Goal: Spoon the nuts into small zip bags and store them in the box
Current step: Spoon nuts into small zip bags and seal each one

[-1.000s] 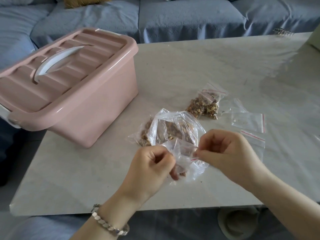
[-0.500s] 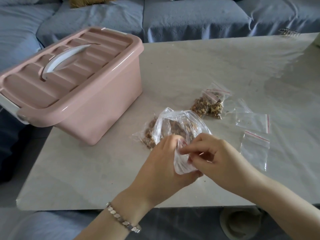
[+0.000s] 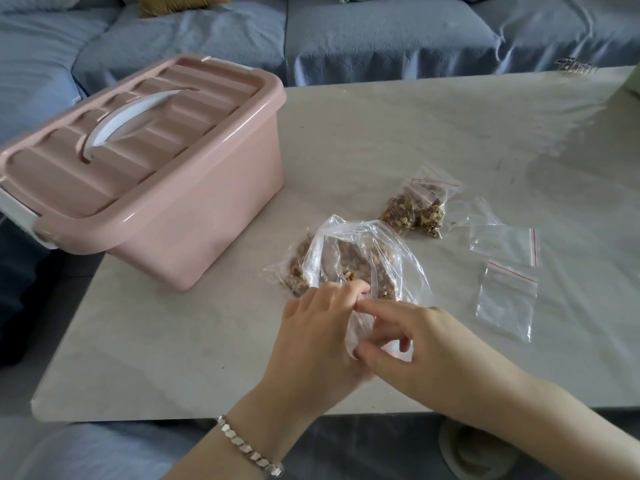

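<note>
A large clear plastic bag of nuts point(image 3: 349, 258) lies open on the pale table point(image 3: 173, 341). Just in front of it, my left hand point(image 3: 311, 341) and my right hand point(image 3: 412, 344) together hold a small clear zip bag point(image 3: 360, 332), fingers pinching its edges. Two small filled zip bags point(image 3: 414, 211) lie behind the big bag. Two empty zip bags with red strips point(image 3: 504, 244) point(image 3: 505, 299) lie flat to the right. The pink storage box point(image 3: 145, 168) stands at the left with its lid shut and its white handle down.
A blue sofa point(image 3: 346, 32) runs along the far side of the table. A small metallic object point(image 3: 573, 65) rests at the table's far right corner. Below the near table edge a round pale object point(image 3: 464, 455) lies on the floor.
My hands have come closer together over the small bag, which was stretched between them a second ago. The view shifted slightly, so the box appears further right.
</note>
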`<state>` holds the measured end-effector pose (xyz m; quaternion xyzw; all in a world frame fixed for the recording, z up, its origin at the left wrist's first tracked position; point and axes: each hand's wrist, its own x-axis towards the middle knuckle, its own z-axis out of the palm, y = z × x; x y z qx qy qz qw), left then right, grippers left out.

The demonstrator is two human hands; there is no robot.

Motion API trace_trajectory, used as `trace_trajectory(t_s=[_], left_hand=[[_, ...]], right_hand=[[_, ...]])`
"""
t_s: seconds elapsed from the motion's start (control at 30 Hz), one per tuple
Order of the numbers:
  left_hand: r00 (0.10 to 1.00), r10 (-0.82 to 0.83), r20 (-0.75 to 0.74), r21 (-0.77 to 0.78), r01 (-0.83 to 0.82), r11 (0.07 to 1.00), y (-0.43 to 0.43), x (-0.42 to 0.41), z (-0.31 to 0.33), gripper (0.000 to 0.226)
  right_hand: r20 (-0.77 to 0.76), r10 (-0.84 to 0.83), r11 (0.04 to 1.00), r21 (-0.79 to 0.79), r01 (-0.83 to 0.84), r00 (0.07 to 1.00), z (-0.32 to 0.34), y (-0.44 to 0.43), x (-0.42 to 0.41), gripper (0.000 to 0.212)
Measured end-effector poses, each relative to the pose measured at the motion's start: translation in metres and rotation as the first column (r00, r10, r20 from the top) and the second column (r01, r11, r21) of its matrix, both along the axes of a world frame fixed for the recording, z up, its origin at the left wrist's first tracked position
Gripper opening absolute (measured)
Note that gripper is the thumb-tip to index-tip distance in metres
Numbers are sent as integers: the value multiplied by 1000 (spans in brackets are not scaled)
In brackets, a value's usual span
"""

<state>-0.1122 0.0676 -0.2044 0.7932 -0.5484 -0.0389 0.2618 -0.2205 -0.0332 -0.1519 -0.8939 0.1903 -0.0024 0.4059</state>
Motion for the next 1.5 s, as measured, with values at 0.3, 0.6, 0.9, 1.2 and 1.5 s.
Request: trace_trajectory(t_s=[0.3, 0.6, 0.9, 1.2, 1.5], left_hand=[[995, 61, 81, -104, -52, 993, -1, 8, -3, 25], [877, 358, -320, 69, -355, 932, 9, 24, -20, 32], [834, 371, -409, 55, -383, 922, 2, 21, -29, 29], [714, 355, -603, 128, -353, 927, -1, 22, -31, 31], [627, 390, -674, 283, -267, 921, -11, 24, -27, 66]], right_hand=[[86, -91, 987, 142, 79, 992, -10, -16, -6, 26], [-329, -368, 885, -412, 218, 870, -93, -68, -34, 37], [-387, -262, 947, -277, 160, 884, -77, -75, -32, 10], [-192, -446, 882, 70, 466, 874, -57, -81, -29, 12], [-12, -673, 585, 604, 542, 740, -49, -62, -8, 12]])
